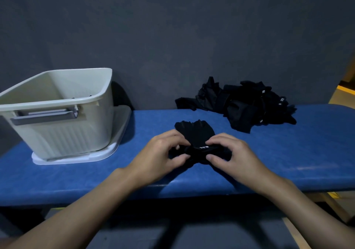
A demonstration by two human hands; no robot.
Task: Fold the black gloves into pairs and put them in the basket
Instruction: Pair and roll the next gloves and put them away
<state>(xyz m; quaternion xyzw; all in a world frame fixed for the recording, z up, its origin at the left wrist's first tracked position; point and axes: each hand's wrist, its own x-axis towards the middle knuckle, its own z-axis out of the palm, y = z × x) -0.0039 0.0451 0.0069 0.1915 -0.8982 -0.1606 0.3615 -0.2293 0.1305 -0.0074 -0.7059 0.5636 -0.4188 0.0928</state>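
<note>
Pinching the cuff end of the glove pair (194, 133), left hand (163, 153) and right hand (230, 151) each gripped fabric between thumb and fingers, mid-surface (288, 152). Long axis ran front to back; fingertips pointed at the wall, cuffs toward the person. Judgement: keep the edges aligned and roll the cuffs forward tightly so the bundle holds. Basket (57, 102) stood left; loose pile (245, 104) lay far right.

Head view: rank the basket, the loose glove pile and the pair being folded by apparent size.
1. basket, clearly largest.
2. glove pile, farther back.
3. pair being folded, smallest, though partly hidden by the left hand and right hand gripping it.
</note>
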